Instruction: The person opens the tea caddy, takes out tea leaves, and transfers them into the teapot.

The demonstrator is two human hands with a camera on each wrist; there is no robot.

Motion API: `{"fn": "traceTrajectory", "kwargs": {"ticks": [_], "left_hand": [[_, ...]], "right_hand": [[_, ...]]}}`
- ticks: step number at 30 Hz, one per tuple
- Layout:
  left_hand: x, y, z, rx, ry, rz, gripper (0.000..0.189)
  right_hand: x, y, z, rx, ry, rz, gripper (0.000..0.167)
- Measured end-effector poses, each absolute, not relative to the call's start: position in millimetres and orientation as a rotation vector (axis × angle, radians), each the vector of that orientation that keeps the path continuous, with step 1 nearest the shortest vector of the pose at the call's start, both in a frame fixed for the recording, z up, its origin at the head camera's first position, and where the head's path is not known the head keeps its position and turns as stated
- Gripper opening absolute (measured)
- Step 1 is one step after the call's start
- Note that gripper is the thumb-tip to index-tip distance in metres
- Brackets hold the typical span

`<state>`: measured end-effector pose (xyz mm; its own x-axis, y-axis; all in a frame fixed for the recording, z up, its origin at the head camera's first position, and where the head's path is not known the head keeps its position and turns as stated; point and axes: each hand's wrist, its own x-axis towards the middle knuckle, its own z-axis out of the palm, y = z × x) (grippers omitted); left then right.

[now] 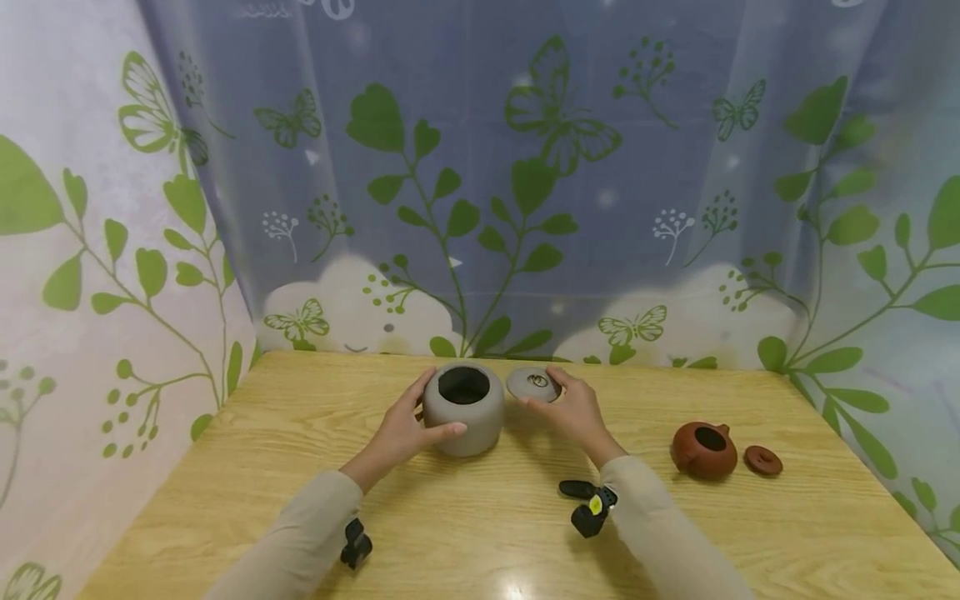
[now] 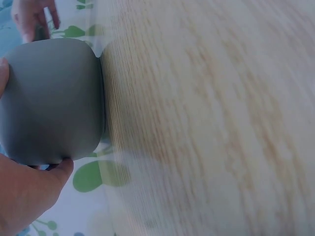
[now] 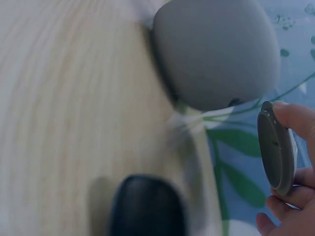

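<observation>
A round grey jar (image 1: 468,429) stands on the wooden table with its dark mouth uncovered. My left hand (image 1: 401,435) grips it from the left, thumb across the front and fingers around the far side. To the right of the jar, my right hand (image 1: 576,410) pinches the grey lid (image 1: 534,384) by its edge. In the head view the lid's top faces up and bears a dark mark. The right wrist view shows the lid (image 3: 276,150) held apart from the jar (image 3: 216,54), its rimmed underside visible.
A reddish-brown teapot (image 1: 707,457) with an uncovered mouth sits on the table at the right. Its small lid (image 1: 763,461) lies beside it. Behind the table (image 1: 480,533) hangs a curtain (image 1: 480,208) printed with leaves and butterflies. Black wrist cameras (image 1: 590,518) are worn on both arms.
</observation>
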<state>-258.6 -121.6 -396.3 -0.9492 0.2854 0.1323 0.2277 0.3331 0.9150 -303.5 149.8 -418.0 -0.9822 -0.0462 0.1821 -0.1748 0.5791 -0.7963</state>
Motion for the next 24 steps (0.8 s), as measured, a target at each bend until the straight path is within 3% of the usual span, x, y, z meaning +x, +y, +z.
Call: {"fn": "traceTrajectory", "kwargs": {"ticks": [12,24], "left_hand": [[-259.4,-121.6,-396.3,0.476,2.508,1.712,0.097],[-259.5,-122.3,-394.6,0.469,2.499,1.705,0.097]], "right_hand": [[-304.2,162.6,-449.6,0.194,-2.773,1.326,0.073],[-301.4,163.1,-452.8,0.251,-2.867,1.213,0.074]]}}
